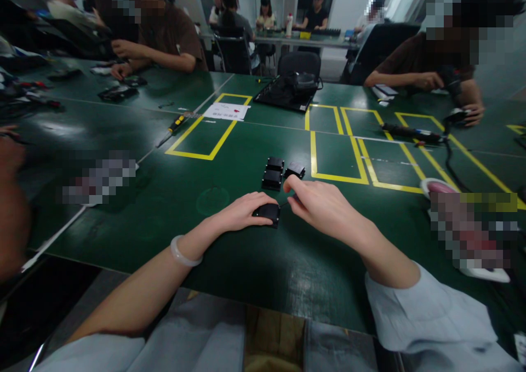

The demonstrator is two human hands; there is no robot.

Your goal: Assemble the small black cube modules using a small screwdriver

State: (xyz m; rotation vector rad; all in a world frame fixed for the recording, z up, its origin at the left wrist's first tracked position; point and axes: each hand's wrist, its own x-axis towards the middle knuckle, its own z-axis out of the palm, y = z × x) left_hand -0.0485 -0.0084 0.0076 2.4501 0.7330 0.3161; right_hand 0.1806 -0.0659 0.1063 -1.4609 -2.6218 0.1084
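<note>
My left hand lies on the green table with its fingers closed around a small black box-shaped part. To the right of that part, my right hand is pinched on a thin dark tool. The tool's tip points at the part's right side, and most of its length is hidden by the fingers. Just beyond my hands sit similar black parts: a pair in a column and a single one close to my right fingertips.
Yellow tape rectangles mark the green table. A yellow-black screwdriver and a paper sheet lie left of centre. A black tray stands farther back. Blurred phone-like objects lie at both sides. Co-workers sit around the table.
</note>
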